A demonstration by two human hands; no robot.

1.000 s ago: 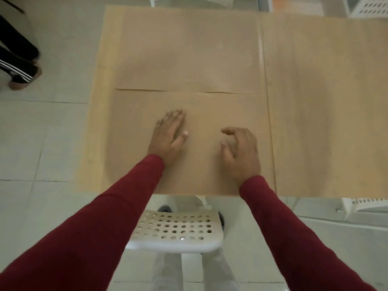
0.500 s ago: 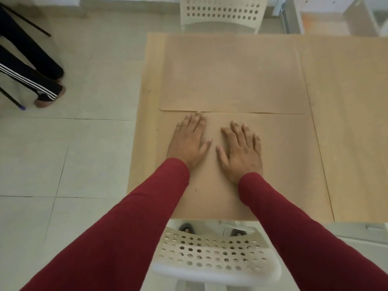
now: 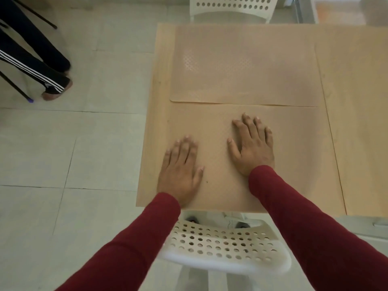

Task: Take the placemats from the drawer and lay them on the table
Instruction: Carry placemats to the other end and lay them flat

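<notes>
Two tan placemats lie flat on the light wooden table [image 3: 156,114]. The far placemat [image 3: 243,66] has a faint dotted texture and sits by the table's far edge. The near placemat [image 3: 298,160] lies just in front of it, edges almost touching. My left hand [image 3: 180,171] rests palm down on the near placemat's left part, fingers spread. My right hand [image 3: 252,145] presses flat on its middle, slightly farther forward. Both hands hold nothing. No drawer is in view.
A white perforated chair [image 3: 220,246] stands under the near table edge, between my arms. Another white chair [image 3: 231,7] stands at the far side. A second table surface [image 3: 357,101] adjoins on the right. A person's legs [image 3: 42,66] stand on the tiled floor at upper left.
My left hand has slid left and back toward the near edge of the near placemat; the right hand stays flat near its middle. The camera has shifted left.
</notes>
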